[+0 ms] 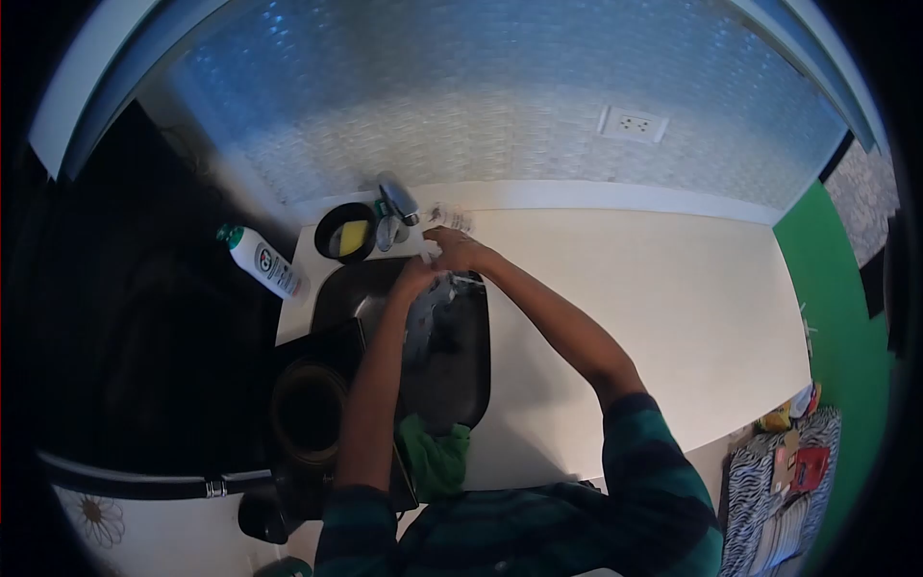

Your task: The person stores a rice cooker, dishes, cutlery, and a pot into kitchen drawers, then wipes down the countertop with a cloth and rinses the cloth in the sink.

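My left hand (420, 273) and my right hand (456, 251) meet under the spout of the grey faucet (398, 199), over the back edge of the dark sink (465, 378). Between them shows a whitish patch (430, 252); I cannot make out whether it is water, foam or an object. My right hand bends inward with its fingers curled around something too small to name. The fingers of my left hand are mostly hidden. Pale streaks of water (444, 292) show in the basin just below. Behind my right hand is a see-through item with dark markings (450, 218).
A black bowl (323, 240) holding a yellow sponge (353, 237) stands left of the faucet. A white bottle with a green cap (262, 263) is farther left. A black cooktop-like appliance (351, 338) overlaps the sink; a green cloth (437, 458) hangs at its front edge.
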A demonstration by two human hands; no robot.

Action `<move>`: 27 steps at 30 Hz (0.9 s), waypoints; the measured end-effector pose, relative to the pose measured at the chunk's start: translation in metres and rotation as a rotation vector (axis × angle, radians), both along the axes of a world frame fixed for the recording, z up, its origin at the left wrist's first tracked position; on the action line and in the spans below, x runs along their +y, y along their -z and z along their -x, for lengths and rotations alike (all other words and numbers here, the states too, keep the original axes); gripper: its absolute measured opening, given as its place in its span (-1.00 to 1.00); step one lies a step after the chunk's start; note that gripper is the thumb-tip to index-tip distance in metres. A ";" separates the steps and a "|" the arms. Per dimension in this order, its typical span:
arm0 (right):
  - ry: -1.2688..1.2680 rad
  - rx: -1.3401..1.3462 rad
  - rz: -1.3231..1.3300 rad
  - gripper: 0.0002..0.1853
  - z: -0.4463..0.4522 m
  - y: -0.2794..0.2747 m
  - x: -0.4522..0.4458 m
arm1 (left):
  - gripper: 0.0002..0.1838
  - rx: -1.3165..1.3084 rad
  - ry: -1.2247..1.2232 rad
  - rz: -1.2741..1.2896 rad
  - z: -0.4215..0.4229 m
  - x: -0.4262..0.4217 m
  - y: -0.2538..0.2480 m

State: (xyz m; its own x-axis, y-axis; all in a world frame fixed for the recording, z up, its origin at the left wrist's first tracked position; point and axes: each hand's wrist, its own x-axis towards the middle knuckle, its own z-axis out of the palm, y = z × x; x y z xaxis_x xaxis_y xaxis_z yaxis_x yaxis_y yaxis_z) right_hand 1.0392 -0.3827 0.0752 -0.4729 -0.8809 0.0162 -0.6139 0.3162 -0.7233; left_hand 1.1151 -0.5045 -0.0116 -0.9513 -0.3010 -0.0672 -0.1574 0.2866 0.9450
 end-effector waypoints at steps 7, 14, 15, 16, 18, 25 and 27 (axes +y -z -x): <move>-0.009 -0.883 0.741 -0.07 -0.053 0.029 0.015 | -0.67 -0.231 -0.117 0.537 0.021 0.000 -0.060; 0.420 0.372 -0.330 -0.47 -0.063 0.093 -0.026 | -0.49 -0.015 -0.632 -0.225 -0.042 -0.005 -0.070; 0.425 0.216 -0.348 -0.48 -0.058 0.090 -0.030 | -0.46 0.084 -0.758 -0.400 -0.054 -0.005 -0.046; 0.430 0.059 -0.365 -0.47 -0.047 0.085 -0.035 | -0.39 0.004 -0.858 -0.470 -0.064 -0.001 -0.020; 0.342 -0.118 -0.407 -0.49 -0.037 0.052 -0.028 | -0.25 -0.252 -0.845 -0.737 -0.066 -0.005 0.039; 0.225 -0.179 -0.238 -0.53 -0.050 -0.017 -0.004 | -0.19 -0.059 -0.414 -1.366 -0.044 0.024 0.011; 0.168 -0.607 0.127 -0.42 -0.035 0.054 0.003 | -0.31 0.126 -0.178 -1.477 -0.031 0.007 0.040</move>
State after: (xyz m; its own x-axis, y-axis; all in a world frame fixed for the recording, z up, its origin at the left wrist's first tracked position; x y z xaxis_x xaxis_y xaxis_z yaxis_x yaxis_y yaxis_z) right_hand 1.0746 -0.3796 0.0213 -0.5625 -0.8027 -0.1981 -0.0329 0.2611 -0.9647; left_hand 1.1460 -0.4978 -0.0518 -0.9328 -0.1463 -0.3294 0.0160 -0.9298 0.3676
